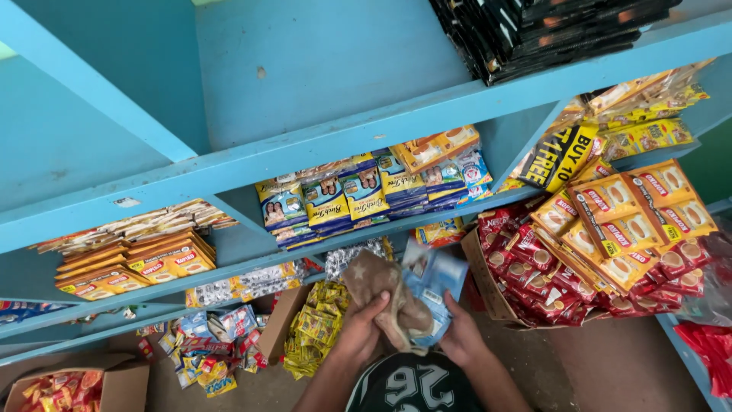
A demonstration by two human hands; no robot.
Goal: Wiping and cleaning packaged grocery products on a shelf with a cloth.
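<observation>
Low in the head view, the left hand [358,329] has its fingers closed on a brown cloth [385,299], which drapes over a bundle of light-blue sachets [431,284] gripped from the other side by the right hand [463,336]. Both hands hold these 2 things just in front of the blue shelf [320,145], below the row of blue packets [366,194] and left of the cardboard box [488,286] of red sachets [534,263].

Even, soft daylight fills the scene, brightest on the blue shelf [320,145] boards. Under each board lies mild shadow, and the floor is dimmer. The blue packets [431,286] near the hands are motion-blurred. Straight shelf lines tilt and bow toward the edges.
</observation>
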